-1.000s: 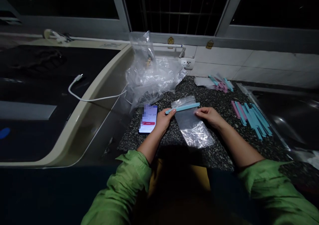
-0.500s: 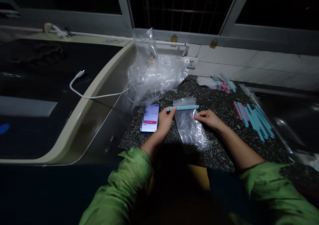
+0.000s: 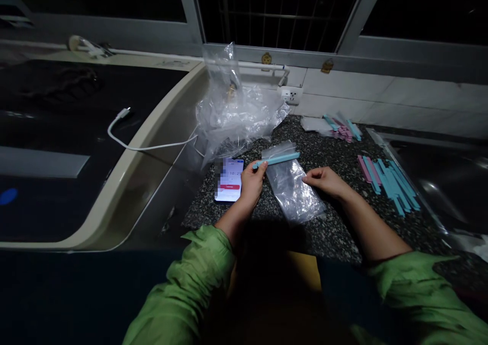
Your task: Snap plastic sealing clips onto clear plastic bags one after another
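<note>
My left hand [image 3: 251, 183] pinches one end of a light-blue plastic strip [image 3: 281, 158], thumb on top. The strip lies slantwise across the upper part of a clear plastic bag [image 3: 295, 192], and the bag's top edge shows beyond it. Whether those fingers also grip the bag is hidden. At the bag's right edge, my right hand [image 3: 326, 181] has thumb and forefinger closed on the film. Close by my left wrist lies a lit phone [image 3: 231, 179].
Crumpled clear bags [image 3: 240, 116] pile up behind my hands. To the right lie blue strips [image 3: 398, 184] and pink strips [image 3: 366, 169], with a smaller bundle [image 3: 343, 130] near the wall. A white cable [image 3: 152, 147] hangs over the washing machine [image 3: 148, 111] at left.
The blue strip and bag have turned together, the strip's right end rising and the bag's lower end swinging right. My right hand has shifted slightly right.
</note>
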{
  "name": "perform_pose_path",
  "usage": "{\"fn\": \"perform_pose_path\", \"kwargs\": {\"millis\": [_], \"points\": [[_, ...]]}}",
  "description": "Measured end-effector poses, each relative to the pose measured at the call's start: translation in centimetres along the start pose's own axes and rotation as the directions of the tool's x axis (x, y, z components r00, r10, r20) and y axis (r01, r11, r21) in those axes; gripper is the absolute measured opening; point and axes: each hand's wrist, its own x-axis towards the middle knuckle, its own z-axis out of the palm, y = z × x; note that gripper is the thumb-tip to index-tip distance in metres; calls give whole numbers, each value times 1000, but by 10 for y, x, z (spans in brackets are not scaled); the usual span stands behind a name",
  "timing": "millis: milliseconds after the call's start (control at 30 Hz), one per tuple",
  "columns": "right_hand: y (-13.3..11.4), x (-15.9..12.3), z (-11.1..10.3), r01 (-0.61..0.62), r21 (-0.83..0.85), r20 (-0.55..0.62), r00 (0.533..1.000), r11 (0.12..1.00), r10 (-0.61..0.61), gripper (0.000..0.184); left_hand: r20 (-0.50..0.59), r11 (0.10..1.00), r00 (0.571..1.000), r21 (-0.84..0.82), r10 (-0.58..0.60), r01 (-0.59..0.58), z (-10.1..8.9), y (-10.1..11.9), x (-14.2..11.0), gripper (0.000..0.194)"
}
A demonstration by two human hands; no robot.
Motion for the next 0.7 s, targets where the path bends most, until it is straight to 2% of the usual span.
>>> {"fn": "perform_pose_path", "kwargs": {"millis": [233,400,533,700], "points": [[3,4,6,23,-160,-77,996,987,-35,34,17,988,994,110,105,-106,0,2,-3,21],[1,0,-3,-3,-60,44,999,998,6,40,38,978,987,133,157,-160,0,5,-4,17],[1,-6,-13,-35,-66,157,987,997,45,43,35,970,981,145,189,-192,1,5,-5,16],[5,-7,-15,-39,-58,137,989,998,47,46,10,983,989,107,148,-148,1,4,-4,19]]}}
